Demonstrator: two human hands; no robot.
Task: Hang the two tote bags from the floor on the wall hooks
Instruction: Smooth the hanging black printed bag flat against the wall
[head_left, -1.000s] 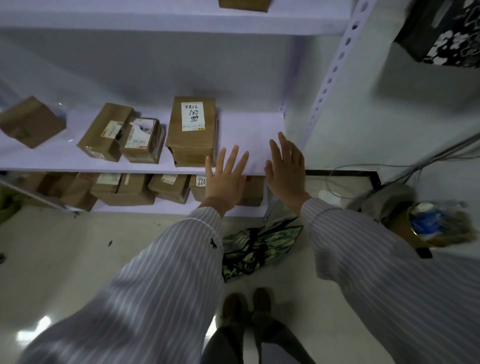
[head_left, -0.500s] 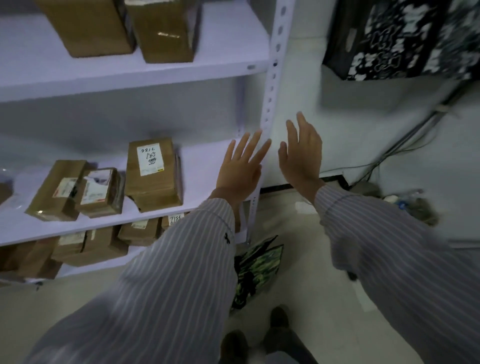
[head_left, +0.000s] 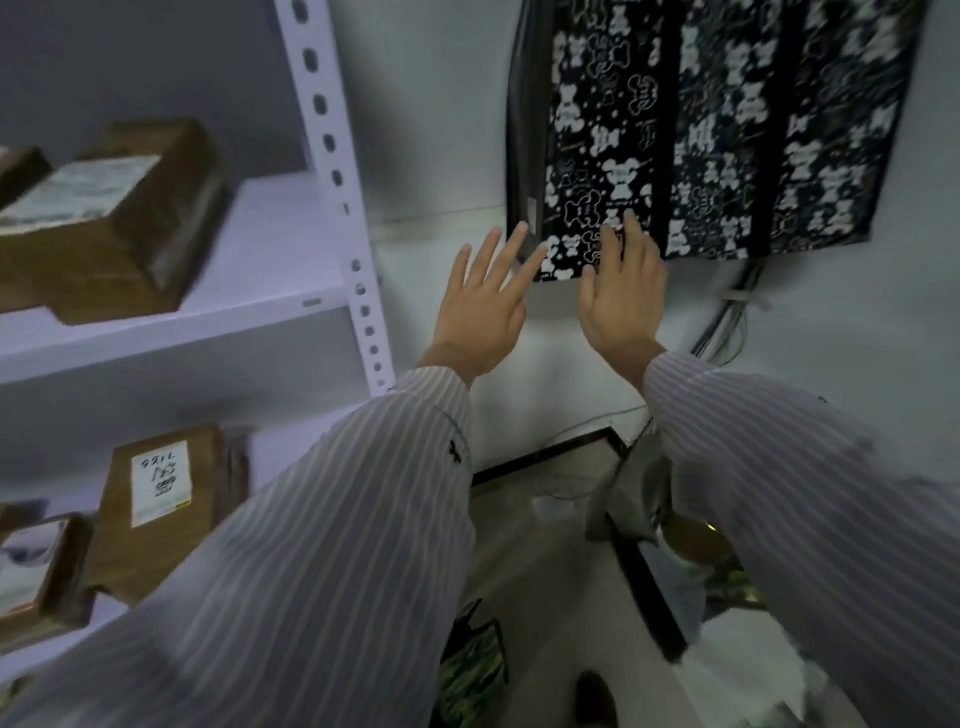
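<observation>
A black tote bag with a white bear pattern (head_left: 727, 130) hangs flat on the white wall at the upper right; its hook is out of view. My left hand (head_left: 483, 306) is raised with fingers spread, its fingertips just at the bag's lower left corner. My right hand (head_left: 621, 291) is also raised and open, its fingers overlapping the bag's bottom edge. Neither hand holds anything. A green patterned tote bag (head_left: 472, 670) lies on the floor below my left sleeve, mostly hidden by it.
A white metal shelf unit (head_left: 332, 171) with brown cardboard parcels (head_left: 119, 228) stands at the left. Cables (head_left: 727, 322) run down the wall under the hanging bag. Clutter (head_left: 675, 530) sits on the floor at the right. My shoe (head_left: 597, 701) shows at the bottom.
The view swung up and to the right, from the shelves toward the wall. Both open hands rose with it and now reach the hanging bag's bottom edge. The green bag stayed on the floor.
</observation>
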